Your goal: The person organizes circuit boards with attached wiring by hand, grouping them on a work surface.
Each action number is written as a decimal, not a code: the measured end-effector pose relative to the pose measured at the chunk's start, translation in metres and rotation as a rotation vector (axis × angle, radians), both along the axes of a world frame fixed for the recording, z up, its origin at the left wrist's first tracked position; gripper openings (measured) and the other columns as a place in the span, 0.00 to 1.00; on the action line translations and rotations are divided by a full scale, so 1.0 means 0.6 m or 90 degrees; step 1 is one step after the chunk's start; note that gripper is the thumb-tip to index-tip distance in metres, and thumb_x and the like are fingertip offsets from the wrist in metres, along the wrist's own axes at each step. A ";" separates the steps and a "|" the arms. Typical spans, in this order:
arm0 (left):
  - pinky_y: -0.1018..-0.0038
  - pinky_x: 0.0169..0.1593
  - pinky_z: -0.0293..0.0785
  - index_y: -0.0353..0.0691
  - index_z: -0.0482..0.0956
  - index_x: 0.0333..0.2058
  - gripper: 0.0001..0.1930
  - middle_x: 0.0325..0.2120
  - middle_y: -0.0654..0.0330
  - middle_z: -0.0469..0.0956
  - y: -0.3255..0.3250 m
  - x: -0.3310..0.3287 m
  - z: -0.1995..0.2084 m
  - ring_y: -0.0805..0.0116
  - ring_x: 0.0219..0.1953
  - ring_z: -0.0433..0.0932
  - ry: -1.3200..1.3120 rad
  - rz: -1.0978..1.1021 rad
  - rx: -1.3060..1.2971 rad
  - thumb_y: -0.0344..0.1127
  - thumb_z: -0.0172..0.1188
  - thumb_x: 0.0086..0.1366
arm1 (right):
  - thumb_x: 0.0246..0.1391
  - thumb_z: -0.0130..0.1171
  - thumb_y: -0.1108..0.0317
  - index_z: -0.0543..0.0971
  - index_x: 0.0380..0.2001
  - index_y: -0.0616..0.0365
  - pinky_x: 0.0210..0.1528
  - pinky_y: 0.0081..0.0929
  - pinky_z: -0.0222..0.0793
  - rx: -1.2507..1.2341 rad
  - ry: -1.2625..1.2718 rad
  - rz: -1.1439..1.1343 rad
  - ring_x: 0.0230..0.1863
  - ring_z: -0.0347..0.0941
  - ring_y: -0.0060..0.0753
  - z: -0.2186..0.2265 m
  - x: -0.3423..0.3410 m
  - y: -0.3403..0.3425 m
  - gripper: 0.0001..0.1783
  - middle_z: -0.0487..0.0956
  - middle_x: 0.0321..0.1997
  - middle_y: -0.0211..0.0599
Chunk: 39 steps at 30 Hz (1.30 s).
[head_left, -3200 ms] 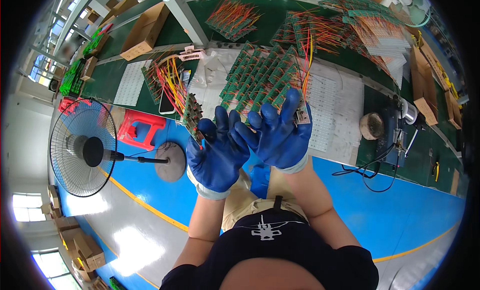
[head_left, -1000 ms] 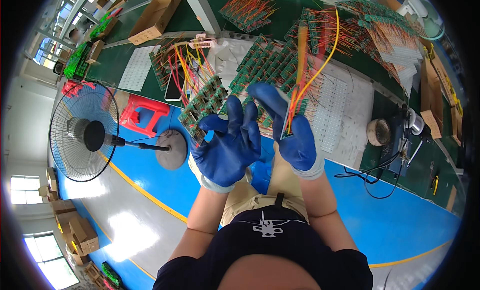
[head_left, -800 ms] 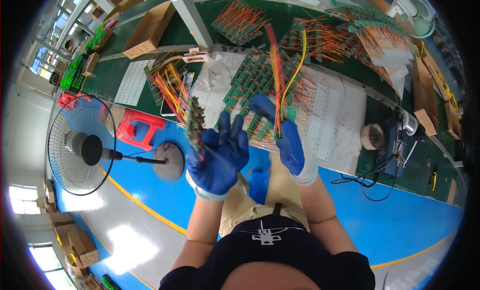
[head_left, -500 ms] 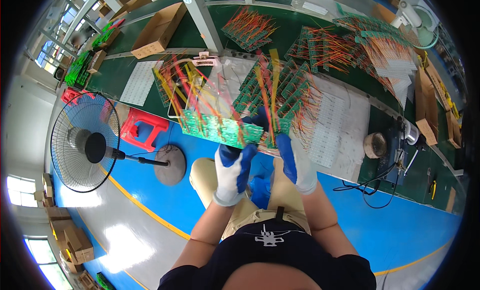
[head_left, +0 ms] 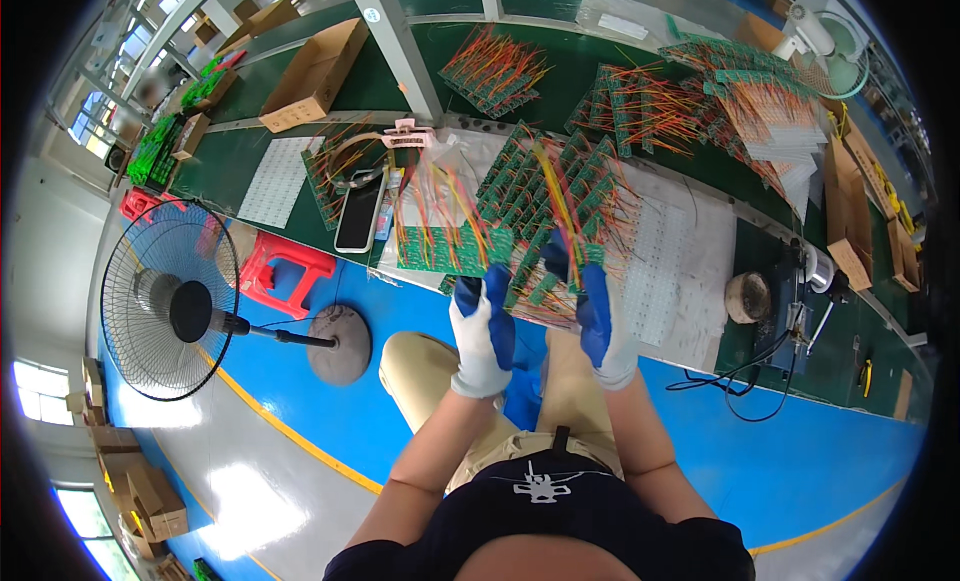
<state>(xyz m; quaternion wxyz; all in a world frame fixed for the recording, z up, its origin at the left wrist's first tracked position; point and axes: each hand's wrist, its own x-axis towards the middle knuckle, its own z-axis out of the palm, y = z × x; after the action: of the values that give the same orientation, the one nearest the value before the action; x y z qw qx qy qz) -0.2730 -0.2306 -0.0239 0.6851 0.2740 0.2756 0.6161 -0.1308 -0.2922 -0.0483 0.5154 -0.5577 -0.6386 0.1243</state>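
Both my hands wear white gloves with blue palms. My left hand (head_left: 484, 331) is closed on the lower right corner of a green circuit board panel (head_left: 440, 249), from which red and yellow wires stand up. To its right, my right hand (head_left: 607, 326) grips a smaller circuit board strip (head_left: 592, 254) with blurred yellow and red wires rising from it. A gap separates the two boards. Behind and between them, more wired circuit boards (head_left: 535, 196) lie piled on the bench. My gloves hide parts of both held boards.
A phone (head_left: 360, 216) lies left of the panel, beside a coiled strap and a white board sheet (head_left: 283, 181). More wired boards (head_left: 645, 106) lie at the back. A metal post (head_left: 395, 51) rises behind. At right stand a round block (head_left: 748, 297) and a clamp-like device; a fan (head_left: 190, 311) stands left.
Both hands have shifted right, and the boards they hold are farther apart. The panel has moved right off the phone, which now shows fully.
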 end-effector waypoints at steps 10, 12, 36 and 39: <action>0.71 0.45 0.73 0.41 0.69 0.45 0.16 0.42 0.59 0.74 0.141 0.033 -0.062 0.66 0.43 0.74 -0.208 -0.133 -0.348 0.38 0.60 0.61 | 0.64 0.45 0.59 0.59 0.61 0.60 0.38 0.23 0.68 -0.188 0.615 0.065 0.35 0.70 0.26 0.083 0.042 0.008 0.27 0.77 0.35 0.37; 0.67 0.50 0.75 0.35 0.70 0.42 0.16 0.41 0.54 0.75 0.148 0.047 -0.056 0.60 0.45 0.75 -0.258 -0.171 -0.426 0.35 0.62 0.58 | 0.63 0.47 0.63 0.59 0.62 0.60 0.38 0.23 0.68 -0.241 0.681 0.039 0.32 0.70 0.25 0.102 0.043 0.005 0.27 0.77 0.34 0.37; 0.64 0.36 0.71 0.34 0.72 0.42 0.20 0.34 0.46 0.73 0.031 -0.056 0.163 0.45 0.34 0.71 0.759 -0.192 0.518 0.24 0.57 0.47 | 0.52 0.60 0.57 0.54 0.65 0.59 0.54 0.26 0.61 -0.355 0.278 0.367 0.54 0.67 0.30 0.182 0.033 0.038 0.42 0.69 0.59 0.44; 0.65 0.37 0.71 0.33 0.72 0.43 0.19 0.33 0.46 0.74 0.020 -0.061 0.144 0.45 0.33 0.73 0.765 -0.141 0.519 0.28 0.55 0.49 | 0.50 0.59 0.64 0.62 0.61 0.59 0.50 0.29 0.65 -0.049 0.244 0.251 0.49 0.72 0.37 0.160 0.018 0.039 0.35 0.74 0.52 0.43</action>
<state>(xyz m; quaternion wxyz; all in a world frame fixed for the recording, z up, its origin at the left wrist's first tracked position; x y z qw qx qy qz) -0.3097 -0.2185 0.0625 0.3178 0.8237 0.3232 0.3407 -0.1201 -0.2691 0.0477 0.5710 -0.4086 -0.6203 0.3496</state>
